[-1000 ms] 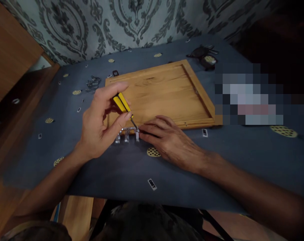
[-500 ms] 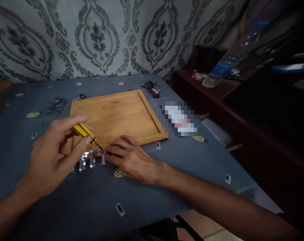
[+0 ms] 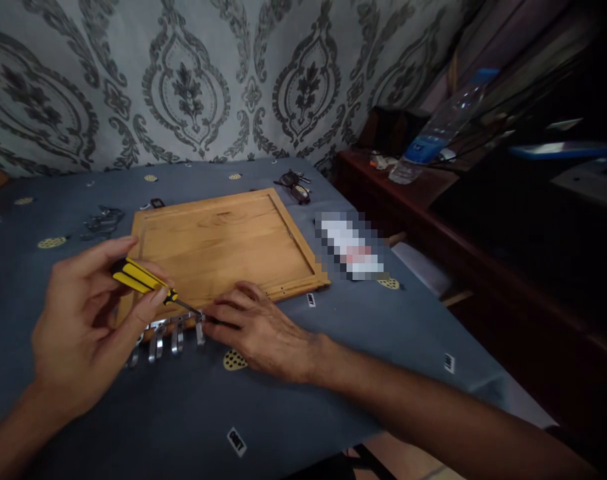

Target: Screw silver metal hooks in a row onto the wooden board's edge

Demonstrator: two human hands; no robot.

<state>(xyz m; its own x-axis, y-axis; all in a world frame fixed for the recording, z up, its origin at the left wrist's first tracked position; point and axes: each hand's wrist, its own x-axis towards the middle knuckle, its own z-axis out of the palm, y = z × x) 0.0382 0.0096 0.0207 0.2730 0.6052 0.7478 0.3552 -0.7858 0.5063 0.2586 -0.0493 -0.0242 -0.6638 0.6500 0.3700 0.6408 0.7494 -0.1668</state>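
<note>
A yellow and black screwdriver (image 3: 141, 277) is gripped in my left hand (image 3: 86, 320), its thin shaft slanting down to the right. The tip meets the right end of a row of silver metal hooks (image 3: 177, 339) at the near edge of a framed wooden board (image 3: 223, 247). My right hand (image 3: 263, 330) lies over that near edge, its fingertips pressed at the rightmost hook beside the screwdriver tip. What those fingertips pinch is too small to make out.
Loose metal pieces (image 3: 102, 221) lie behind my left hand. Dark glasses (image 3: 296, 187) sit beyond the board, and a blurred white packet (image 3: 353, 247) lies to its right. A plastic bottle (image 3: 426, 140) stands on the reddish side furniture (image 3: 413, 207).
The view has shifted, so the board and hooks appear slightly lower and further left. My left hand and the screwdriver have tilted to a flatter angle, with the tip still at the rightmost hook.
</note>
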